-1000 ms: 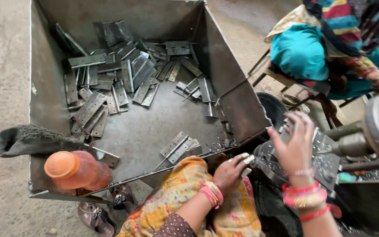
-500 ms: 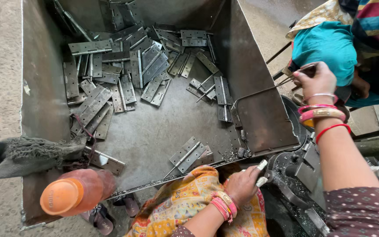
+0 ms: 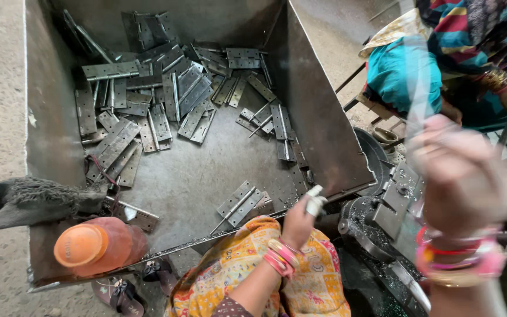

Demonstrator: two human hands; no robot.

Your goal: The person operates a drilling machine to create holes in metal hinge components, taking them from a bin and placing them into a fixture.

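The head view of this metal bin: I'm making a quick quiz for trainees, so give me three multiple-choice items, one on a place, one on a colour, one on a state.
1. Where does the orange bottle stand?
A. at the bin's near left corner
B. on the machine
C. on the hinge pile

2. What colour are the bangles on the left hand?
A. blue
B. pink and gold
C. black

3. How does the right hand look?
A. sharp, flat in the bin
B. blurred, raised near the camera
C. out of view

Answers: 1 A, it sits at the metal bin corner; 2 B, on the wrist; 3 B, it is smeared.
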